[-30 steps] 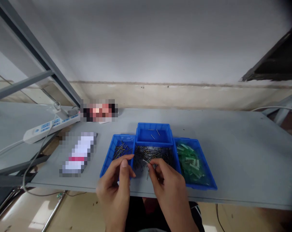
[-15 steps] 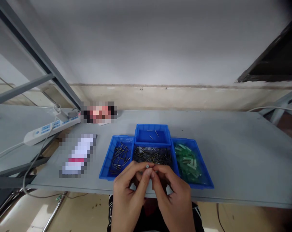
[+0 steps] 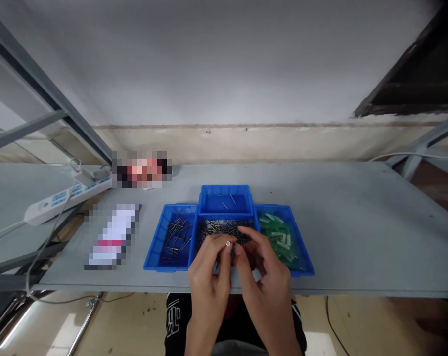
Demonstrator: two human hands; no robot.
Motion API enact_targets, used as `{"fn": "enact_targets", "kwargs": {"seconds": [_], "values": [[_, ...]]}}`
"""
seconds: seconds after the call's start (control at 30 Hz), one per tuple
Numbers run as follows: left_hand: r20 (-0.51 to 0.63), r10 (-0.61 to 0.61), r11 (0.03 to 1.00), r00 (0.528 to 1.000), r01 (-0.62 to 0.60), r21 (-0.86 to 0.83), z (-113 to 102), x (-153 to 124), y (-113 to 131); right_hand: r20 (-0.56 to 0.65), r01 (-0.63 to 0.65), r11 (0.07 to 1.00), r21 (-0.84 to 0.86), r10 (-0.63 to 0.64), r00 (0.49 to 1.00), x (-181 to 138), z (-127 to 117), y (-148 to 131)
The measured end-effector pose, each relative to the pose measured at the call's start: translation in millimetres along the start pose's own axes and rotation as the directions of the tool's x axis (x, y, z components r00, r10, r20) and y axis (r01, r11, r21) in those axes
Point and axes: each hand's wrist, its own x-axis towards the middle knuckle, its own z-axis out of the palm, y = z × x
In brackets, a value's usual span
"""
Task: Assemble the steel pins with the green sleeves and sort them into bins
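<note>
My left hand (image 3: 209,272) pinches a thin metal pin between thumb and index finger; the pale round end of the metal pin (image 3: 228,244) points toward me. Close beside it, my right hand (image 3: 264,272) has its index finger lifted away from the thumb, whose tip is by the pin. The other right fingers are partly hidden. Both hands hover over the near edge of a blue middle tray (image 3: 256,226) full of loose metal pins (image 3: 216,228).
A left blue tray (image 3: 149,261) holds more pins, a back blue tray (image 3: 209,203) a few. The right blue tray (image 3: 308,267) contains green bags (image 3: 283,240) with pale pieces. A pixelated phone-like object (image 3: 114,237) and a power strip (image 3: 66,198) lie left on the grey table (image 3: 357,222).
My right index finger has lifted away from its thumb, and the hands have drawn slightly forward over the middle tray. The left hand keeps its pinch. The whole view has shifted slightly.
</note>
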Motion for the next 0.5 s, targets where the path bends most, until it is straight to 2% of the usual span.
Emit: {"fn": "enact_targets", "kwargs": {"seconds": [0.17, 0.33, 0.5], "values": [[0.018, 0.001, 1.000, 1.000, -0.001, 0.014, 2.6, -2.9, -10.5, 0.015, 0.009, 1.000, -0.020, -0.008, 1.000, 1.9, -8.2, -0.6], [0.042, 0.019, 1.000, 0.999, -0.020, 0.024, 1.8, 3.0, -6.8, -0.004, 0.046, 0.997, -0.058, -0.046, 0.999, 8.9, -16.3, -4.7], [-0.049, -0.017, 0.987, 0.999, 0.025, 0.160, -22.4, 0.4, 3.7, -0.034, 0.081, 0.991, -0.106, -0.085, 0.996, 6.7, -22.7, 4.0]]}}
